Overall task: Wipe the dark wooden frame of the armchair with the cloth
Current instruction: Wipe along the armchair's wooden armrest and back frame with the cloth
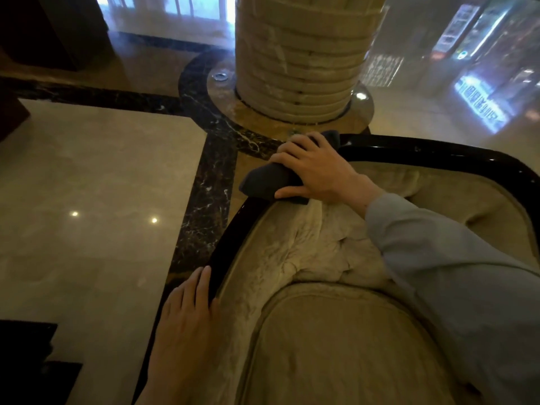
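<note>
We get one head view, steep downward and forward, close over the armchair (336, 331); no second view.

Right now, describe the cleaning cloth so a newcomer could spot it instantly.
Find the big ribbed stone column; just in front of it runs the armchair's glossy black wooden frame. At the frame's curved corner the right hand presses a dark grey cloth, the only soft, matte thing on that shiny rail.

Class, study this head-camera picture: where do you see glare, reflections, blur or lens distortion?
Head view: small ceiling-light glints on the polished marble floor; glossy highlights along the dark wooden frame; blurred blue-white reflections at upper right; wide-angle bending of the column and frame; overall dim, warm light; the right hand on the cloth stays fairly sharp.
</note>
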